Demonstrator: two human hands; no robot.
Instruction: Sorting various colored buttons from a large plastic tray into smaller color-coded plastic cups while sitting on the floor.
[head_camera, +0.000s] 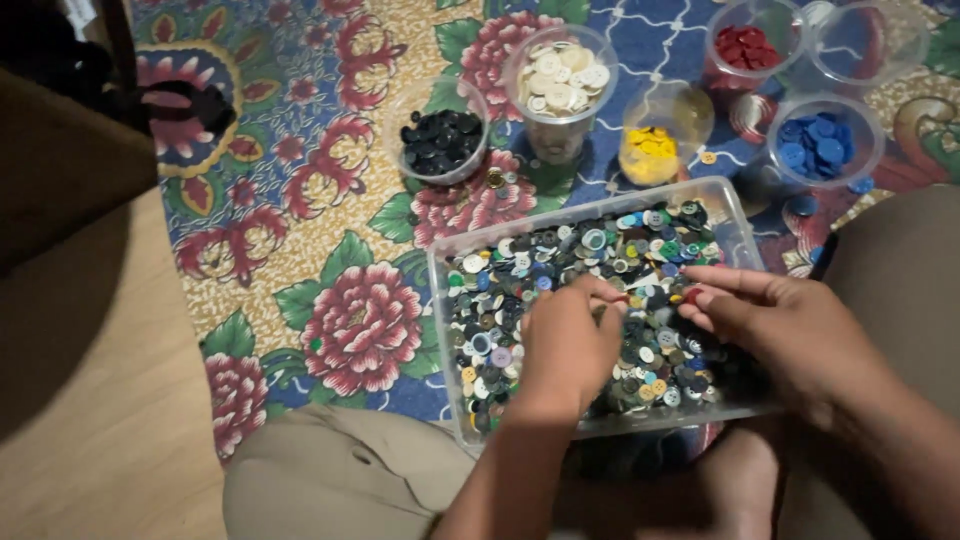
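Head view: left hand rests loosely curled over the mixed buttons, fingertips pinched together; whether they grip a button cannot be told. Right hand is just beside it, fingertips pinching a red button. Both work inside the clear tray. Beyond the fingers stand sorting cups of black buttons and white buttons.

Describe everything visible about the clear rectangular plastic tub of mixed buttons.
The clear rectangular plastic tub sits on the floral mat, slightly askew, against the person's legs. It has thin see-through walls and rounded corners, no lid, and is filled with mixed buttons of many colours. The left hand and right hand both rest in the buttons, fingers pinching among them.
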